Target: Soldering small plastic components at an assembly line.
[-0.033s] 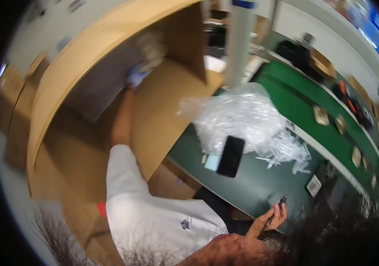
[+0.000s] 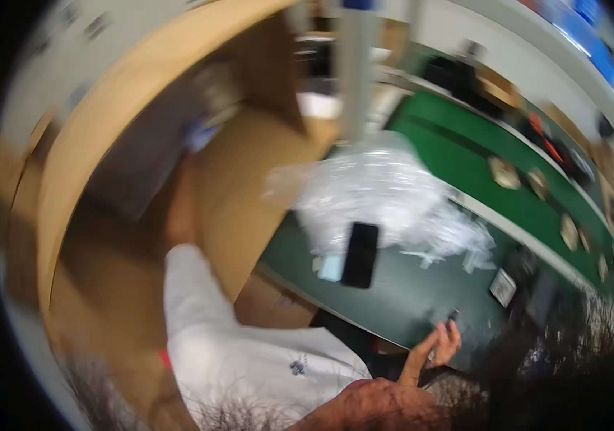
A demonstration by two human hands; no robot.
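Left hand (image 2: 198, 136): deep inside a large cardboard box (image 2: 249, 172), blurred, with blue over it, probably a glove. Finger posture cannot be read; I cannot tell whether it grips anything. Nearest to it, a pale bundle (image 2: 217, 90), outline smeared, lies just beyond the fingers; a greyish sheet (image 2: 131, 151) stands in shadow to the left. Contact with either: not determinable.

Right hand (image 2: 442, 345): above the near edge of the dark green tabletop (image 2: 400, 305), fingers bent around a dark pen-like tool (image 2: 453, 314). Its tip protrudes past the fingertips; the rest is mostly covered by the hand, exact kind unclear. A black smartphone (image 2: 360, 255) lies left of this hand, near a clear plastic bag (image 2: 364, 187). Dark hair (image 2: 249, 416) obscures the lower edge of view.
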